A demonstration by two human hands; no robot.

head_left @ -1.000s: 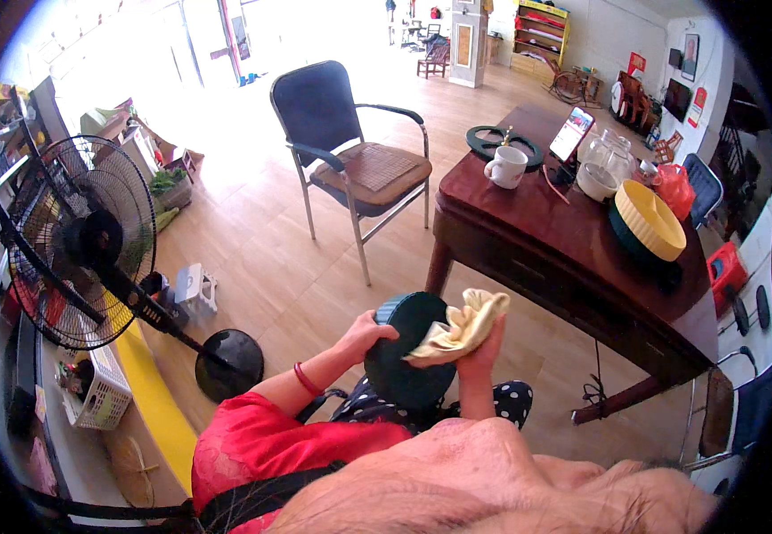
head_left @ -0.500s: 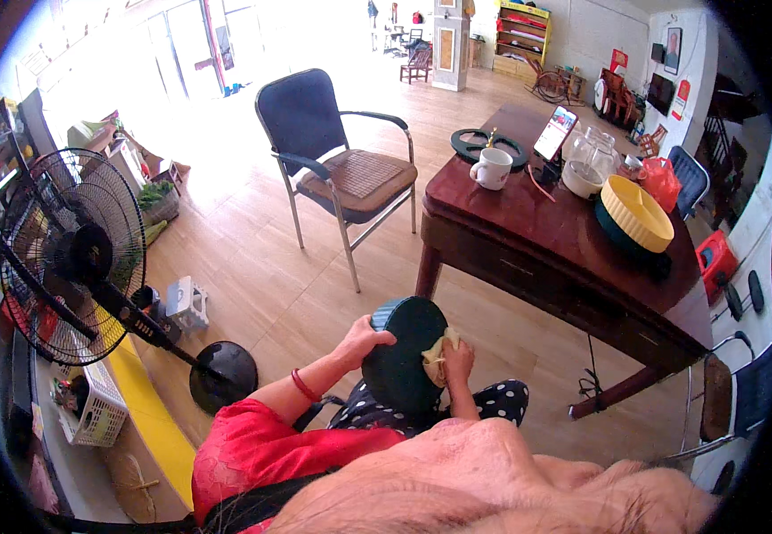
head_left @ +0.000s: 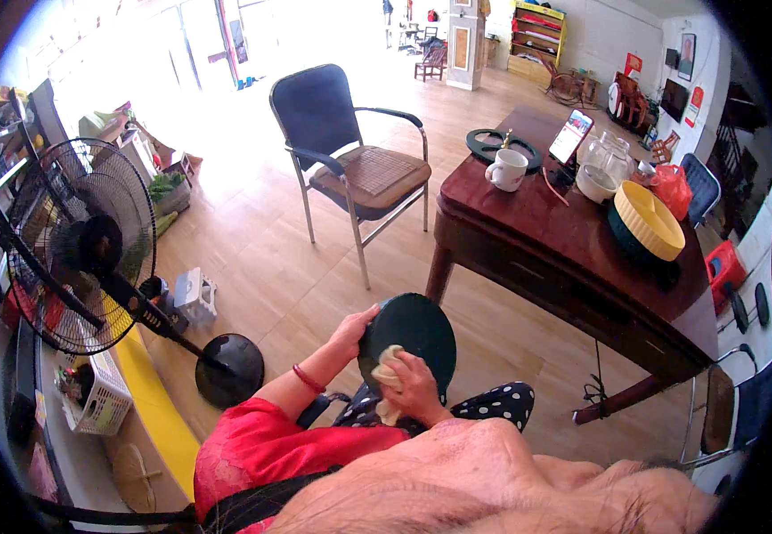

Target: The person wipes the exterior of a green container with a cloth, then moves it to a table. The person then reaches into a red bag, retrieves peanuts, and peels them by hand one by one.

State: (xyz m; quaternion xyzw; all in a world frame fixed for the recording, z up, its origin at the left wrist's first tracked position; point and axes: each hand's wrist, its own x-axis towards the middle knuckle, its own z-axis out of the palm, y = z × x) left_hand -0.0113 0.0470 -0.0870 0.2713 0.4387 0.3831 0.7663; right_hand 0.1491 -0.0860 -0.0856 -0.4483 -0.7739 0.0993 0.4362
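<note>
Above my lap I have a dark green round container (head_left: 422, 334), its flat face turned up toward me. My left hand (head_left: 352, 334) is closed around its left edge, the fingers partly hidden behind it. A crumpled pale yellow cloth (head_left: 390, 366) is bunched in my right hand (head_left: 414, 392), which presses it against the lower left part of the flat face. Some of the cloth hangs out below the fingers.
To the right stands a dark red wooden table (head_left: 528, 227) with a white mug (head_left: 507, 170), a propped phone (head_left: 571, 136), glass jars and a yellow ribbed round container (head_left: 649, 221). An armchair (head_left: 350, 169) is ahead. A black standing fan (head_left: 92, 245) is at left.
My right hand has carried the cloth leftward across the flat face, from its right edge to the lower left. The green container has turned slightly, showing less of its ribbed side.
</note>
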